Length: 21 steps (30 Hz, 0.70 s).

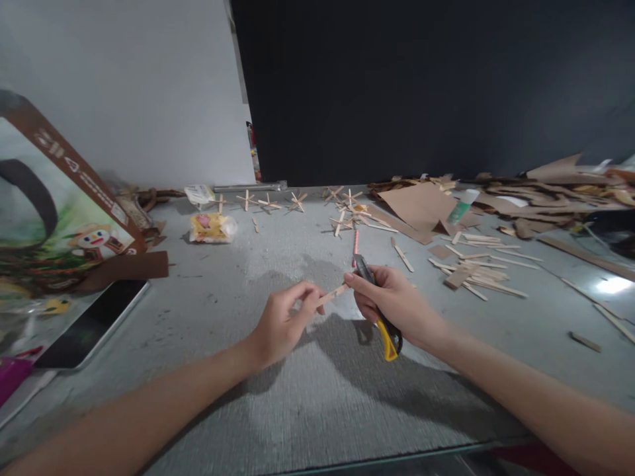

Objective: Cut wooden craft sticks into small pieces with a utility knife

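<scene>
Hands (pixel 285 324) (pixel 397 301) pinch one wooden stick (pixel 333 294), right also gripping cutter (pixel 387 340).

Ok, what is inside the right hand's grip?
The right hand holds a yellow-and-black cutter and touches one end of a wooden stick. The hand hides the cutter's middle.

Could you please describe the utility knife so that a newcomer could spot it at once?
Start at the grey table and find the right hand. The utility knife is in its grip, yellow end nearest the viewer. Its black-and-yellow body sets it apart from the pale wooden stick beside it.
</scene>
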Available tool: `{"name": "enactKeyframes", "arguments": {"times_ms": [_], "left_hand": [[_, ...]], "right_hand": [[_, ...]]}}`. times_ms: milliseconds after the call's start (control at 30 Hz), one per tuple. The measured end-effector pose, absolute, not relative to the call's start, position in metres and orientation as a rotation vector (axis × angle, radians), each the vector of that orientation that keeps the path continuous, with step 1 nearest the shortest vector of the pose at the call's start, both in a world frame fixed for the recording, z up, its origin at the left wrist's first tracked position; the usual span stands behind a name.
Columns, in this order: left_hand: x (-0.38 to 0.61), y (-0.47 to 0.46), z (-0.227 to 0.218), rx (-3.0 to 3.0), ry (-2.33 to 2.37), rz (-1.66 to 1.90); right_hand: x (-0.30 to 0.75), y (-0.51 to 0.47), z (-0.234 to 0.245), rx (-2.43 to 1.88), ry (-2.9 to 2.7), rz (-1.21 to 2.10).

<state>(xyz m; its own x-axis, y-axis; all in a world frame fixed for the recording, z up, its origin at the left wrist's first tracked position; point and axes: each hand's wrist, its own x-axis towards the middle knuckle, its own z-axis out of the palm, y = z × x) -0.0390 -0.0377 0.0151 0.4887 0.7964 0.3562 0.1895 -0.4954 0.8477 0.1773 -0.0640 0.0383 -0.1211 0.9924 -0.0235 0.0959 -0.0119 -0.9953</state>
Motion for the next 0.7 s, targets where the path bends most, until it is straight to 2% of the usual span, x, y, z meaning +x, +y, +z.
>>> {"name": "enactKeyframes", "arguments": {"times_ms": [267, 467, 700], "left_hand": [[-0.038, -0.023, 0.005, 2.05, 1.074, 1.092], [-0.036, -0.015, -0.008, 2.28, 1.071, 0.929], [-0.033, -0.028, -0.002, 2.495, 1.095, 0.882]], "right_hand": [[0.185, -0.059, 0.034, -1.508, -1.666, 1.129], [0.187, -0.06, 0.028, -1.636, -2.166, 0.837], [0.186, -0.066, 0.027, -1.743, -2.234, 0.752]]}}
